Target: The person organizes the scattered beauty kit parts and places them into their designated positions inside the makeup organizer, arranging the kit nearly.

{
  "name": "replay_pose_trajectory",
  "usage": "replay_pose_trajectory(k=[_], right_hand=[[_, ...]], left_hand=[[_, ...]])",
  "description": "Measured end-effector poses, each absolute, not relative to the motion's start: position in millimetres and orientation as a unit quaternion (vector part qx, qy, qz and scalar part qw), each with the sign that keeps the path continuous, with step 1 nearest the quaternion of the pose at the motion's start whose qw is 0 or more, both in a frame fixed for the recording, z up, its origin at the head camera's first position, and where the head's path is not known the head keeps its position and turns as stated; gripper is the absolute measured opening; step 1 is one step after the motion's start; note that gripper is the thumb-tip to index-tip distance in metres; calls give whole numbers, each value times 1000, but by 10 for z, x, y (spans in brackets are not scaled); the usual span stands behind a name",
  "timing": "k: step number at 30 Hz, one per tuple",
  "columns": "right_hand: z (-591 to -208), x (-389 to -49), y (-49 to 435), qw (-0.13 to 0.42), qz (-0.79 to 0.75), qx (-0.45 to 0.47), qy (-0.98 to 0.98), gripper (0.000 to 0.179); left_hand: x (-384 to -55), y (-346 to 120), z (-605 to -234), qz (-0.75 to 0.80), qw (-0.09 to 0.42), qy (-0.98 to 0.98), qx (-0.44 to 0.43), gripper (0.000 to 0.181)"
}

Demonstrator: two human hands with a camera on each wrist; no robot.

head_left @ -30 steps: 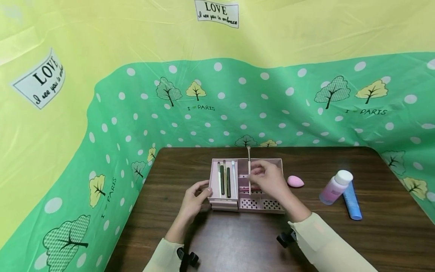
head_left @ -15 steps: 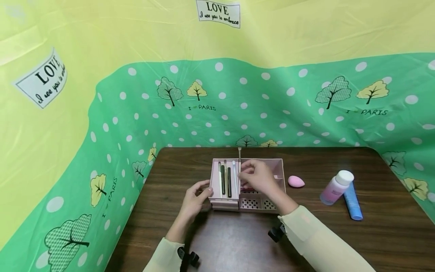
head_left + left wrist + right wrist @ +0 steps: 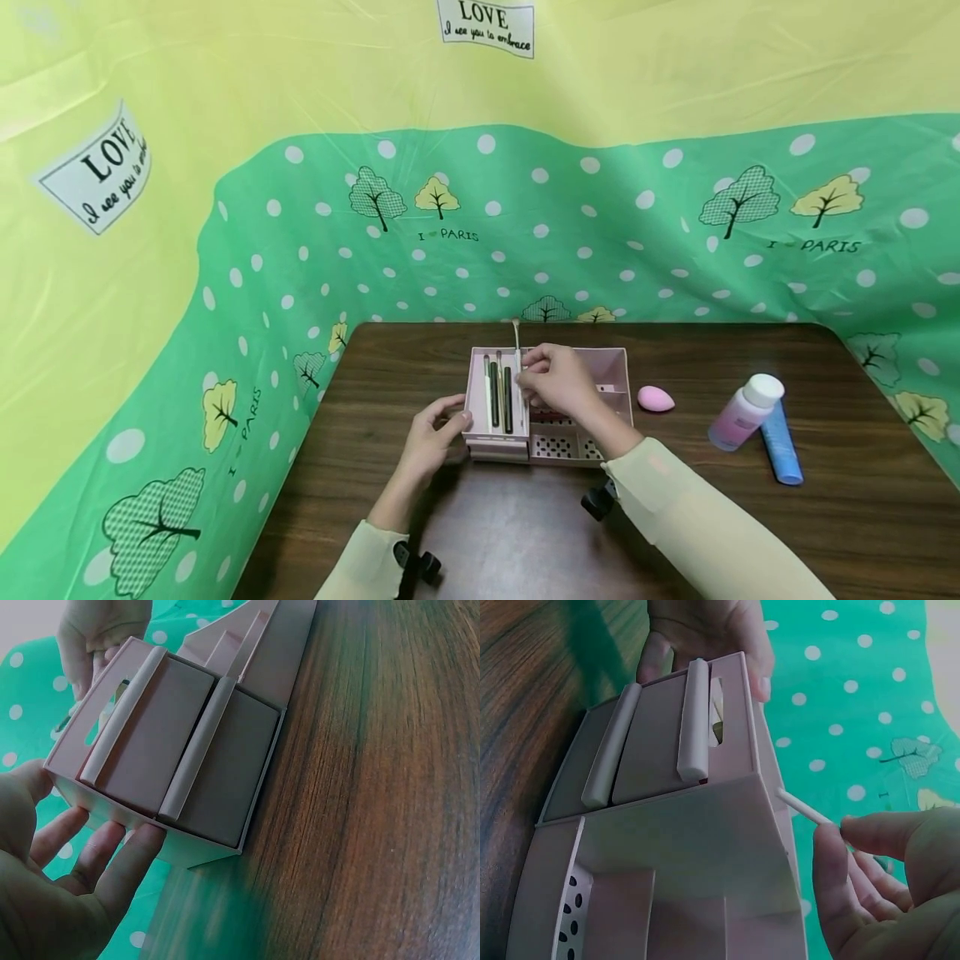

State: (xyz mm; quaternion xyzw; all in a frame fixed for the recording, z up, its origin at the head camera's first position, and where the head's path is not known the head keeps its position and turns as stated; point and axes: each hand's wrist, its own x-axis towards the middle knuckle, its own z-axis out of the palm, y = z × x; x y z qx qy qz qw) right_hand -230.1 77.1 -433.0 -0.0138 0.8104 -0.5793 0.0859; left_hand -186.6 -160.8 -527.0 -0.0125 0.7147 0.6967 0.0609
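Left hand (image 3: 426, 437) grips the pink organizer (image 3: 498, 451) by its side, thumb at the rim, fingers on the wall. Well right of the right hand (image 3: 558, 379): blue tube (image 3: 782, 450), bottle (image 3: 742, 415); nearer it, pink sponge (image 3: 656, 399). Right hand pinches 1 slim brush (image 3: 517, 357) over the top tray (image 3: 476, 404); at least 4 brushes and pens (image 3: 494, 396) lie just left of its fingertips.

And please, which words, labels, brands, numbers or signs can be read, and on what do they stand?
"LOVE I see you to embrace": upper white panel, printed on the curtain.
"LOVE I see you to": left white panel; a fold distorts its last word.
"I PARIS", green mark between: the curtain's green part, three times.
Pink bottle, blue tube: any print is too blurred to read.
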Motion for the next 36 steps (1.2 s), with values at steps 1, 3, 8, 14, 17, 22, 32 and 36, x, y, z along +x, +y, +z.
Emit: replay_pose_trajectory(k=[1, 3, 8, 14, 17, 22, 32, 36], right_hand=[[-4330, -2311, 764, 90, -581, -13, 809, 33], [-4334, -2328, 753, 102, -586, -9, 804, 37], [-4370, -2337, 736, 118, -581, -10, 805, 41], [-4426, -2297, 698, 89, -510, -29, 855, 38], [-4441, -2283, 670, 61, -457, -37, 887, 36], [-4462, -2270, 637, 38, -414, -42, 909, 31], [-4433, -2308, 687, 23, -375, -102, 921, 26], [-4400, -2309, 699, 34, -357, -131, 924, 29]], left_hand=[[-1866, -1605, -5264, 698, 62, 714, -15, 41], [-1867, -1602, -5260, 698, 63, 713, -14, 42], [-1861, -1593, -5249, 700, 59, 711, -16, 42], [-1851, -1586, -5248, 697, 51, 715, -17, 42], [-1850, -1579, -5243, 698, 49, 714, -15, 41], [-1864, -1571, -5270, 702, 54, 709, -19, 41], [-1854, -1580, -5250, 702, 55, 709, -22, 42], [-1862, -1586, -5265, 702, 53, 710, -18, 41]])
